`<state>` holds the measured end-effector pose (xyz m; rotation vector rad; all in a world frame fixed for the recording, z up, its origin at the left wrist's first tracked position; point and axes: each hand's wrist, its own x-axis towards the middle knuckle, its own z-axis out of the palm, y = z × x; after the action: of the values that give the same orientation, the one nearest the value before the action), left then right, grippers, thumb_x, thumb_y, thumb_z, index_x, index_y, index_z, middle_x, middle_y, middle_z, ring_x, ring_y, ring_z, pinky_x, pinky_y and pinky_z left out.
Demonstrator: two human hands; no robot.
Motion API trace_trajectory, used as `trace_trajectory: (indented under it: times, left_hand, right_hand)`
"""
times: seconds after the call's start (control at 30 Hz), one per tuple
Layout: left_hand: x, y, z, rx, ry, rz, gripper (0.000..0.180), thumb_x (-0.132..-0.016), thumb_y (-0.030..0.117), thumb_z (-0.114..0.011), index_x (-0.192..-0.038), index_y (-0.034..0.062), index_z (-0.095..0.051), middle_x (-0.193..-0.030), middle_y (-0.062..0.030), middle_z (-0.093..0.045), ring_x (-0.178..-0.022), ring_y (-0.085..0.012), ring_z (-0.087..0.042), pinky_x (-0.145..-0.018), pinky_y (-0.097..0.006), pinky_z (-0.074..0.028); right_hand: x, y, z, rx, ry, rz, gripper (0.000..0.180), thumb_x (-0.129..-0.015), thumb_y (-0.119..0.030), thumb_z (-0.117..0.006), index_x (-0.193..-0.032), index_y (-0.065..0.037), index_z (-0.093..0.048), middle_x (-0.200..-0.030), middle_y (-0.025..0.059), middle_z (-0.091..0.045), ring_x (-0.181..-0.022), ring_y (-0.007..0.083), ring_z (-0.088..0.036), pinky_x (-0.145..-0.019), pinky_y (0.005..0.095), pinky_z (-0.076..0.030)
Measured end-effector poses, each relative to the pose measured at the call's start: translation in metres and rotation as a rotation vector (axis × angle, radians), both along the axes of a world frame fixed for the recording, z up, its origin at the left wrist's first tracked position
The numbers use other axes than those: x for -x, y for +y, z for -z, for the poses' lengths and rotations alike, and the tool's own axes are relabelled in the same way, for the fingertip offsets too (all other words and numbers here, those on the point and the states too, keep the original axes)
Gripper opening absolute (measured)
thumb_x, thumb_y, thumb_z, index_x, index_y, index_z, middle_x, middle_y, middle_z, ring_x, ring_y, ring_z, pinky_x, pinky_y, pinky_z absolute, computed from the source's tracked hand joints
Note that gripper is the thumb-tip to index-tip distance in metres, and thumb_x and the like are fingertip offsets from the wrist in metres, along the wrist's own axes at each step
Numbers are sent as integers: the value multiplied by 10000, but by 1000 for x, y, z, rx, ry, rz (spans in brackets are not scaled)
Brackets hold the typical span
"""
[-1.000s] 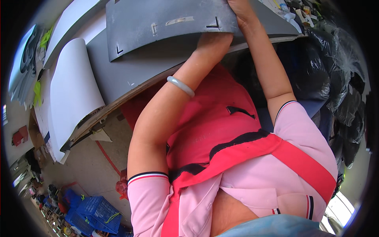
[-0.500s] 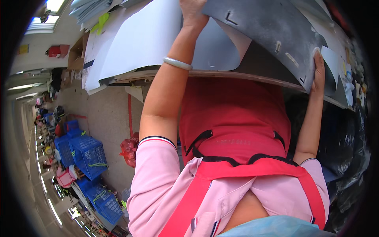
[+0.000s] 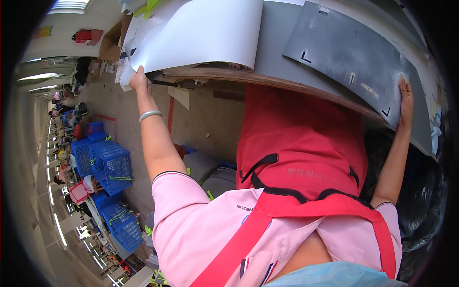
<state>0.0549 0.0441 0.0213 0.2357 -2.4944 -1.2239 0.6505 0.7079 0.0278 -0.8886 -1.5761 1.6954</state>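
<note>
Our dark grey sheet point(image 3: 351, 55) runs lengthwise from upper left down to our outstretched right hand point(image 3: 406, 98), fingers pressed flat on its corner, while left hand point(image 3: 138, 79) grips white paper point(image 3: 201, 33).

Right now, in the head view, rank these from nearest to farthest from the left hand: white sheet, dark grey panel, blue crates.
1. white sheet: touching the left hand at its lower-left edge.
2. blue crates: on the floor, below-left.
3. dark grey panel: far right, under the right hand.
</note>
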Motion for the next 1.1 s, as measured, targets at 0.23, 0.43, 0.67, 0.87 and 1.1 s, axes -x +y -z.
trace_trajectory:
  times: [0.23, 0.43, 0.67, 0.87, 1.1]
  left_hand:
    - [-31, 16, -37, 302, 199, -255, 850, -757, 340, -796, -1421, -63, -451, -1460, -264, -420, -1325, -408, -483, -1096, -508, -431]
    - [-197, 204, -114, -239, 340, 808, 245, -968, 33, -698, -1210, -2, -701, -1058, -92, -735, -971, -131, -686, -877, -262, -559]
    - [-303, 303, -70, 318, 354, 1326, 193, -914, 183, -763, -1007, 15, -745, -940, -108, -702, -908, -279, -683, -811, -363, -546]
    - [-309, 312, -55, 566, 241, 1345, 295, -886, 281, -782, -1003, 14, -739, -973, -112, -682, -959, -313, -640, -864, -411, -518]
    - [-329, 309, -53, 446, 260, 1441, 237, -868, 219, -788, -1013, 38, -740, -933, -86, -683, -945, -294, -633, -830, -400, -516]
  right_hand:
    - [7, 8, -10, 39, -53, -119, 204, -1014, -289, -690, -1081, -95, -698, -967, -41, -687, -857, 42, -640, -751, 209, -530]
    - [34, -6, -14, -126, -166, -131, 180, -982, -242, -730, -1041, -77, -691, -896, -41, -667, -734, 49, -577, -666, 225, -479]
    - [60, 2, -29, -320, -425, -129, 195, -949, -249, -733, -925, -56, -722, -806, -40, -632, -714, 68, -525, -649, 254, -420]
    - [53, 13, -27, -401, -481, -187, 218, -935, -250, -742, -861, -47, -714, -771, -37, -626, -706, 75, -520, -642, 261, -407]
    - [46, 21, -31, -383, -421, -224, 234, -940, -250, -736, -821, -52, -695, -721, -47, -578, -669, 74, -491, -620, 263, -390]
